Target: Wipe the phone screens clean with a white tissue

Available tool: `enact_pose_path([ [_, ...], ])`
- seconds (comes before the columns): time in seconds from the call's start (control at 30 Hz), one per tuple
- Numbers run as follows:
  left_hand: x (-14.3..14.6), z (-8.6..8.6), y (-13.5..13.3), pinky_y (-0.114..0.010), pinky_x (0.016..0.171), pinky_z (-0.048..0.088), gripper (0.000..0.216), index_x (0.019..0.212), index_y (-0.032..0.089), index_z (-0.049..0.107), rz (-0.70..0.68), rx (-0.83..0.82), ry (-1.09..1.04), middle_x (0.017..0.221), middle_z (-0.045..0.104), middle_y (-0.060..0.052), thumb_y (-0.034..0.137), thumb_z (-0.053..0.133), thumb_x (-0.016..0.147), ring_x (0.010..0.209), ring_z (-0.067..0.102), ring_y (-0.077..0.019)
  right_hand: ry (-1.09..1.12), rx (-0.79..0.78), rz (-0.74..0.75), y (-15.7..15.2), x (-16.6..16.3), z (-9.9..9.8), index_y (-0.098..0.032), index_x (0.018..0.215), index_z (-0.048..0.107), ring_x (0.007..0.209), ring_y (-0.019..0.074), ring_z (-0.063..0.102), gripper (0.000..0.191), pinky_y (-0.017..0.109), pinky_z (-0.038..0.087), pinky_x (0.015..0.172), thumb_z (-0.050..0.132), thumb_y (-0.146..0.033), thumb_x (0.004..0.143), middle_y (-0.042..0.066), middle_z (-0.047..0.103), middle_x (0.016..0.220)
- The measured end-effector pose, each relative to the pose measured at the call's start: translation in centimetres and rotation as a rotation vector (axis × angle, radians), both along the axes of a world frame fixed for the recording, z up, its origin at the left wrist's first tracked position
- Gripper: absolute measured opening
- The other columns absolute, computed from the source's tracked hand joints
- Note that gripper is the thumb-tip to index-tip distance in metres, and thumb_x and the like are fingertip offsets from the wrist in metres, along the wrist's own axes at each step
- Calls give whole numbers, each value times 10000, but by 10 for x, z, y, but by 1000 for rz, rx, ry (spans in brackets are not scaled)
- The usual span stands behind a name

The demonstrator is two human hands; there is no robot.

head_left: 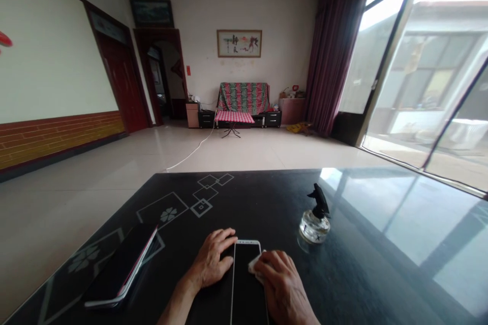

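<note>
My right hand [285, 284] pinches a white wipe [253, 265] on the phone [247, 287].
It lies toward the near side of the desk [263, 195]; my left hand [212, 260], loose and grasping nothing, touches its left edge. Beyond, bare surface reaches the far edge. A dark flat item [120, 261] lies near the desk's left edge; the spray bottle [314, 226], rightward, shows an x-like mark.

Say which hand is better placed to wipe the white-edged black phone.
Probably the right hand: it holds a crumpled white cloth or tissue against the phone; the left hand, at the opposite edge, shows none.
</note>
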State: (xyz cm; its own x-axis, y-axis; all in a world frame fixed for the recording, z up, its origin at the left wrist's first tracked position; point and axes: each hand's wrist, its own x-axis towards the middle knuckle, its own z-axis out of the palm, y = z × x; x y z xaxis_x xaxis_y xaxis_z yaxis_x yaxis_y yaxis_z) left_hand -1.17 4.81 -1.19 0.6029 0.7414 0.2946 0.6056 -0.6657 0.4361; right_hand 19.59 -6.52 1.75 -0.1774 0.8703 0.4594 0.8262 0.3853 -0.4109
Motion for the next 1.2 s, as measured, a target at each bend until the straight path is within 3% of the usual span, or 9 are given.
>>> enact_pose_path([
  [0.3,-4,0,0,-496,1104,347,530,1254,269,583,-8,-12,3,1396,507,-40,141,555,741,1300,425,-291,-115,1,107,7,5,-11,-290,996,621,870,169,507,196,304,379,772,522,-174,872,9,614,973],
  [0.47,-4,-5,2,-509,1112,331,520,1248,283,586,1,-23,19,1402,500,-32,142,560,748,1302,421,-293,-162,-53,103,17,1,-2,-275,947,638,850,174,496,143,315,348,746,549,-204,861,11,610,936],
  [0.63,-7,-12,6,-491,1097,361,508,1222,308,600,-8,-5,-33,1385,517,-20,146,584,740,1290,434,-288,-80,-94,43,32,-8,8,-281,917,655,884,185,471,206,339,328,798,526,-139,840,5,606,955],
  [1.0,0,8,6,-459,1063,384,446,1125,268,663,-8,-79,-75,1307,581,-36,150,612,698,1224,487,-281,-124,-90,4,51,-12,12,-270,962,680,893,182,458,254,336,323,811,520,-117,837,28,585,962],
  [1.2,2,16,5,-430,1059,377,421,1096,255,677,-16,-119,-77,1296,583,-39,147,619,693,1227,475,-270,-119,-102,63,41,-8,16,-273,984,671,912,181,461,258,330,333,834,518,-118,845,22,588,975],
])
